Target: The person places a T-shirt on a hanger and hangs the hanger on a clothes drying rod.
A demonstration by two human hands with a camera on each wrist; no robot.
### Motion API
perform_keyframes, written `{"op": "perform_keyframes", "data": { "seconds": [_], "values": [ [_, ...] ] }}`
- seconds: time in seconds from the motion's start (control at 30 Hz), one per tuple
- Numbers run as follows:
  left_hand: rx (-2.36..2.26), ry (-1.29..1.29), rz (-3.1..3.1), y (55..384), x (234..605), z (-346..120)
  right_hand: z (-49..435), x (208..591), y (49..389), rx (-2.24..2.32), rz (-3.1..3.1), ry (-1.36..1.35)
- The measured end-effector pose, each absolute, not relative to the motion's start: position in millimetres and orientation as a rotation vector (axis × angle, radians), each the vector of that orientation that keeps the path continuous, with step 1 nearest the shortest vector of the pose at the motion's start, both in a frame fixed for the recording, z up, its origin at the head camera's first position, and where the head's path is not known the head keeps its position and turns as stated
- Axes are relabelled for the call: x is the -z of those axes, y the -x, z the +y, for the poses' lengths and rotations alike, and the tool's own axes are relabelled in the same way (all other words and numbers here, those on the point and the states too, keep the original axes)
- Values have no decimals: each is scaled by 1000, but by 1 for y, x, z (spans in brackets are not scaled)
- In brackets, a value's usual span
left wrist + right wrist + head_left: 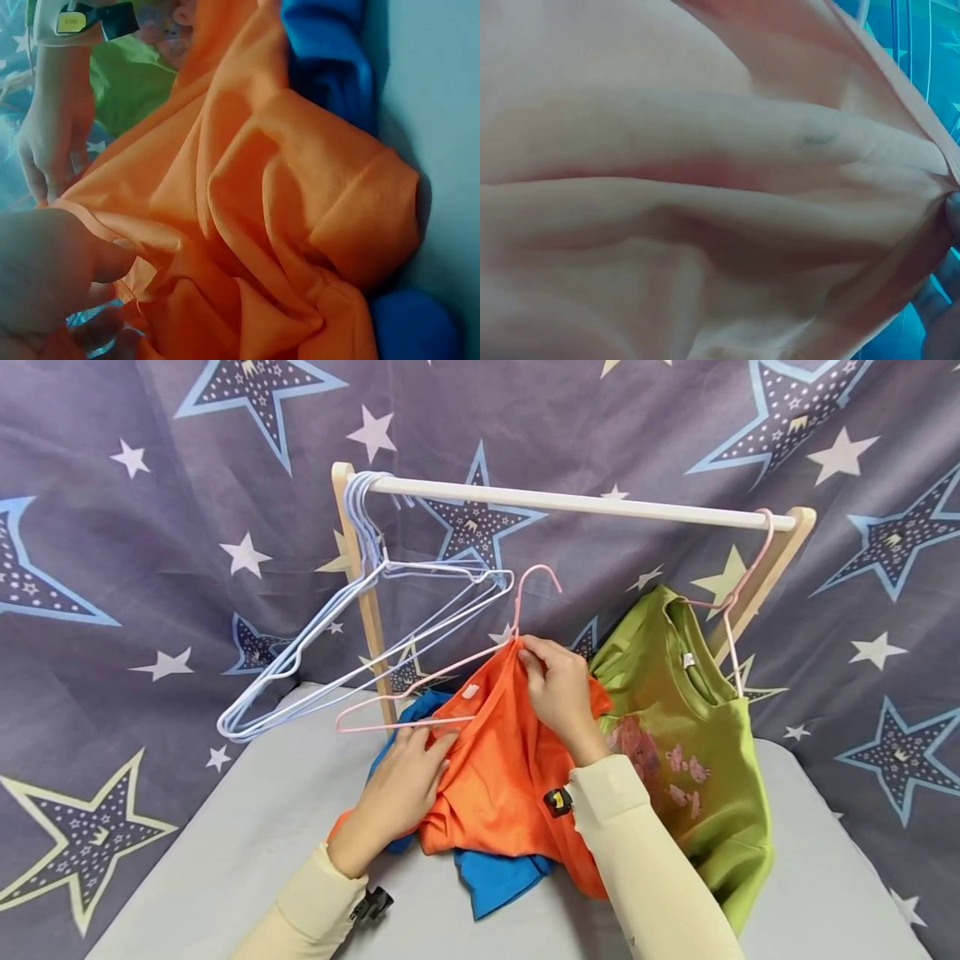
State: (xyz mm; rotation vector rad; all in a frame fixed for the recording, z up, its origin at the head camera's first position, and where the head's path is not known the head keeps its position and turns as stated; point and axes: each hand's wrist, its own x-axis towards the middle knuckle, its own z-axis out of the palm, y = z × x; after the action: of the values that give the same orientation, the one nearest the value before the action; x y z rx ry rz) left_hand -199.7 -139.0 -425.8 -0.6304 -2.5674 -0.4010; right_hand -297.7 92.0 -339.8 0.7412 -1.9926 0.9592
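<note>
An orange shirt (pixel 498 785) is bunched around a pink hanger (pixel 420 687). The hanger's hook points up, its right side is hidden in the cloth, and its left arm sticks out past the neckline. My right hand (pixel 558 685) pinches the collar just below the hook. Lower on the left, my left hand (pixel 405 785) holds the neckline edge beside the hanger's bottom bar. In the left wrist view, the thumb and fingers of the left hand (pixel 60 277) bend around the orange cloth. Orange fabric fills most of the right wrist view, with right-hand fingertips (pixel 952 214) at its edge.
Several white-blue hangers (pixel 300 643) hang at the left end of a white rail (pixel 570 503) with wooden posts. A green shirt (pixel 705 752) on another pink hanger (pixel 738 597) hangs at the right end. Blue cloth (pixel 495 881) lies under the orange shirt on the grey table (pixel 225 852).
</note>
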Motion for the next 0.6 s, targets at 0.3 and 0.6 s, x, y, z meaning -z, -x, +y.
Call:
{"op": "perform_keyframes", "data": {
  "seconds": [0.3, 0.6],
  "values": [
    [431, 690, -2650, 199, 429, -142, 91, 340, 297, -960, -2007, -763],
    [709, 655, -2557, 203, 410, -168, 100, 342, 300, -980, -1997, -698]
  ]
}}
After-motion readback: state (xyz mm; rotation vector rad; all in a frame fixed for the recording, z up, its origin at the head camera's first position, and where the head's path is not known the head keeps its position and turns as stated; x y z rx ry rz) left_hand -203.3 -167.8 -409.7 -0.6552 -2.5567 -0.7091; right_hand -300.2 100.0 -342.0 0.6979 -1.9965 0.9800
